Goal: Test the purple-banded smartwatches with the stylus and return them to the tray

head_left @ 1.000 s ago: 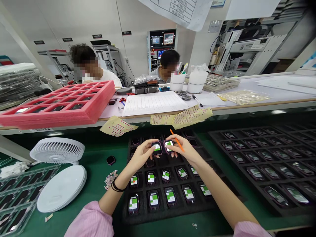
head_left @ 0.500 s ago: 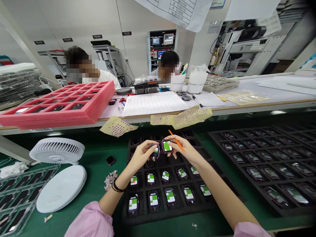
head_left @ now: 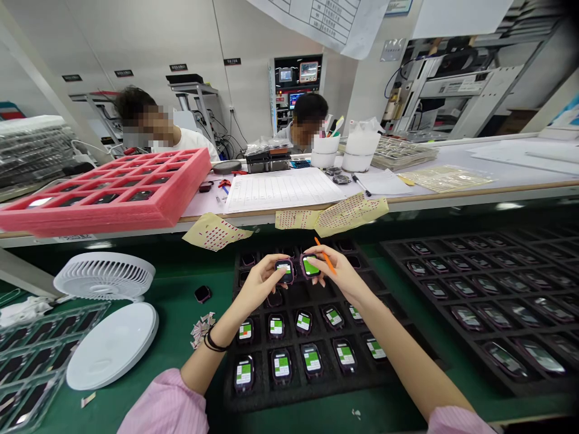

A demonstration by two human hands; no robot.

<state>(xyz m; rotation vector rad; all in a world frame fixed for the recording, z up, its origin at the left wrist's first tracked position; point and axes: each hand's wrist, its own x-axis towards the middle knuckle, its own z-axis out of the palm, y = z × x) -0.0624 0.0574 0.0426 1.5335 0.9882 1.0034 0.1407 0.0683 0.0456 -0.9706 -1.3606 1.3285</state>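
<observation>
**Held by the edges, screens up**

The left hand (head_left: 259,284) had drawn its thumb off the screen of the left-hand smartwatch (head_left: 284,271), and the right-hand smartwatch (head_left: 310,266) had shifted slightly rightward. Each hand pinched its watch by the case edges between thumb and fingers. The right hand (head_left: 338,272) also kept a slim orange stick (head_left: 326,258) tucked among its fingers. Both watches looked light and stiff, but their glossy screens seemed easily scratched and slippery, so the case sides appeared the safest hold. The two watches sat close together in front of the fingertips, just above the top rows of the black tray (head_left: 230,392). More smartwatches (head_left: 281,366) lay in its pockets below the hands.
</observation>
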